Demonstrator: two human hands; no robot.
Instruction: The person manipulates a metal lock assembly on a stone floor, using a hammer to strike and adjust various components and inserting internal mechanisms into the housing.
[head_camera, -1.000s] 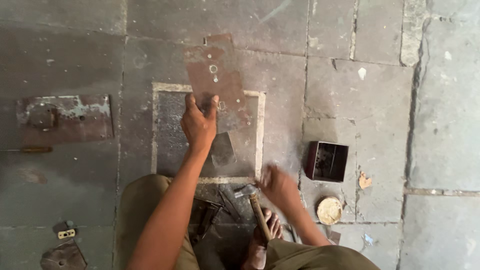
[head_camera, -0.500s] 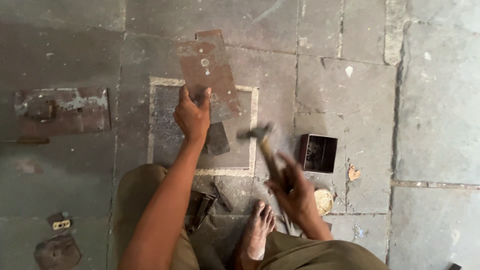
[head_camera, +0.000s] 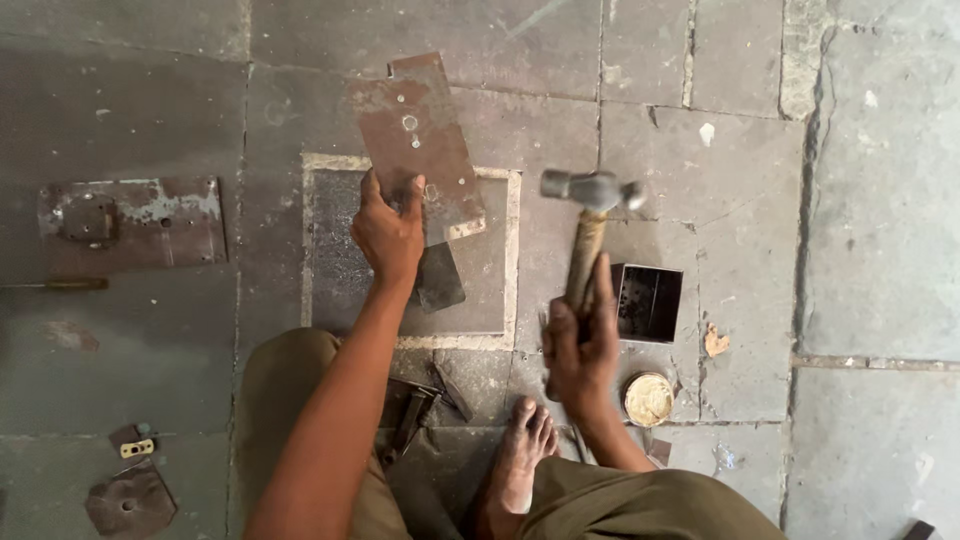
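Two hands: left grips metal plate, right holds hammer beside.

You have one hammer and two rusty metal plates: one far at centre, one at left. Count one open black box and one round tin at right. Near left lie two small scraps, possibly more; the view there is dim.
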